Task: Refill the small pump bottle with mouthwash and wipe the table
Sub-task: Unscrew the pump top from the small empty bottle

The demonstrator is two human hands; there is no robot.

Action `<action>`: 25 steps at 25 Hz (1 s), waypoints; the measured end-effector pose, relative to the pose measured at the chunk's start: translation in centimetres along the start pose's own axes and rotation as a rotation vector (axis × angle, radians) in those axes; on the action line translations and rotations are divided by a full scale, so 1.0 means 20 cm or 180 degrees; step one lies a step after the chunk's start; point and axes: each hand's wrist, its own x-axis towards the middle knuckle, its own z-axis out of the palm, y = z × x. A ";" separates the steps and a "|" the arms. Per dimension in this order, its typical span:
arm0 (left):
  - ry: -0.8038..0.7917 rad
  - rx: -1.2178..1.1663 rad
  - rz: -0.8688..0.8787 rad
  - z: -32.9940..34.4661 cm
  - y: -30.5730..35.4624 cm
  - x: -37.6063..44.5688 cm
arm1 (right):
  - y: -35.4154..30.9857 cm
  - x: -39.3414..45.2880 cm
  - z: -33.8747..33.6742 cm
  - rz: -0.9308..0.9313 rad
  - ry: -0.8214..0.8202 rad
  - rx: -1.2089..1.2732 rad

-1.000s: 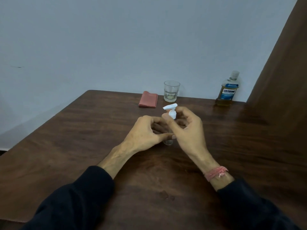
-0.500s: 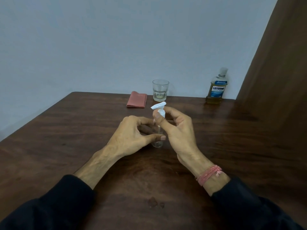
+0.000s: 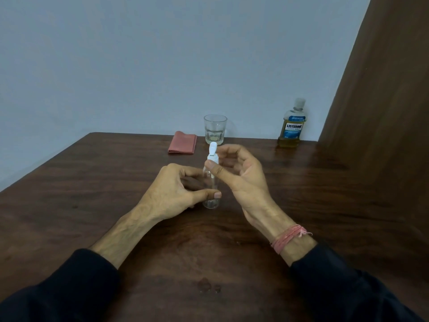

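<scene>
A small clear pump bottle (image 3: 210, 202) stands upright on the dark wooden table (image 3: 92, 182) at the centre. My left hand (image 3: 173, 194) wraps its body, thumb across the front. My right hand (image 3: 241, 175) pinches the white pump head (image 3: 212, 151) at its collar with thumb and fingertips. A Listerine mouthwash bottle (image 3: 293, 126), capped and holding amber liquid, stands at the table's far right. A folded pink cloth (image 3: 183, 145) lies flat at the far edge.
A clear drinking glass (image 3: 215, 129) stands just behind the pump bottle, right of the cloth. A few small wet drops (image 3: 207, 285) sit on the table near me. A brown wooden panel (image 3: 383, 112) rises on the right; a pale wall is behind.
The pump head's nozzle has turned from pointing left to pointing toward me. My right thumb has shifted on the collar. The view has drifted slightly.
</scene>
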 end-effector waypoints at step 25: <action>0.0198 0.0165 -0.0092 0.02 0.05 -0.02 | -0.03 -0.04 -0.02 0.0253 -0.0186 0.0313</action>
